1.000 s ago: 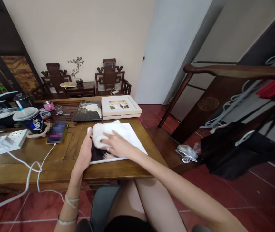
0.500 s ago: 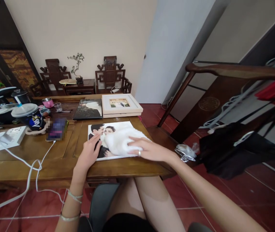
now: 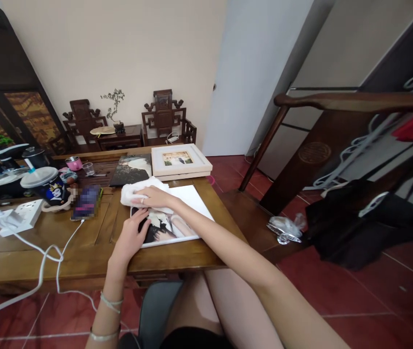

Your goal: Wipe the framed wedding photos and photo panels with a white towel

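A photo album (image 3: 177, 225) with a picture of a couple on its cover lies flat near the table's front edge. My left hand (image 3: 134, 231) rests on its left edge, fingers spread and holding nothing. In my right hand (image 3: 154, 198) is a bunched white cloth (image 3: 133, 191), pressed onto the album's far left corner and reaching past its edge. The cloth and my right arm cover much of the cover picture, including the faces.
Behind the album are a dark photo panel (image 3: 130, 169) and a white framed picture box (image 3: 181, 162). To the left stand a phone (image 3: 87, 202) on a cable, a lidded cup (image 3: 52, 186) and a power strip (image 3: 19, 217). A wooden chair (image 3: 300, 160) is at right.
My right hand has swept the white cloth from the right part of the cover to its far left corner. My left hand stays at the left edge.
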`<state>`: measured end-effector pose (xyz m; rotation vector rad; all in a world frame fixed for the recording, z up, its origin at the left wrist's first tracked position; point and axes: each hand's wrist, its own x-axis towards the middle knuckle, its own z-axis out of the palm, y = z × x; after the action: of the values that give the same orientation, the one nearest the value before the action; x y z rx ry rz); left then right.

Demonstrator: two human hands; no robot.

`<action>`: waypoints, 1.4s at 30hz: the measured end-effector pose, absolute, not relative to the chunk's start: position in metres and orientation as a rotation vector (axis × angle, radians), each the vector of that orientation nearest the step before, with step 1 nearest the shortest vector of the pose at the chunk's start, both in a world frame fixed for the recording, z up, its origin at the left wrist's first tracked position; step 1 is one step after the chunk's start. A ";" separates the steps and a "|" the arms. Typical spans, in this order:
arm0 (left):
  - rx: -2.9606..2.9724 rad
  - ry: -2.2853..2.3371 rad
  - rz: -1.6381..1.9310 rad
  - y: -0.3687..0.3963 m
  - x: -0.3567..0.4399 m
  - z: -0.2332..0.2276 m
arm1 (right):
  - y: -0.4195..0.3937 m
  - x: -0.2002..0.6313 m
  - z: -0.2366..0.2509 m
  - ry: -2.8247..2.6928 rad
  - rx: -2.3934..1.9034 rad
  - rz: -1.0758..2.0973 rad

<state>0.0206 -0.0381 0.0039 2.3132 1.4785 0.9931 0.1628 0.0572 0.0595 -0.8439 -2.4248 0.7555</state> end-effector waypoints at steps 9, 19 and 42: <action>2.219 1.479 0.980 -0.037 0.020 0.006 | 0.058 0.256 0.046 -2.209 -1.097 0.747; 2.204 1.462 0.965 -0.038 0.017 0.002 | -0.056 0.295 0.038 -2.433 -1.140 0.585; 2.277 1.468 0.965 -0.036 0.017 0.001 | 0.040 0.301 0.030 -2.120 -1.238 0.507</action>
<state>0.0166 -0.0361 0.0007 2.2768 1.4684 0.9652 0.3013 0.0395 0.0300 -1.2376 -2.1200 0.5071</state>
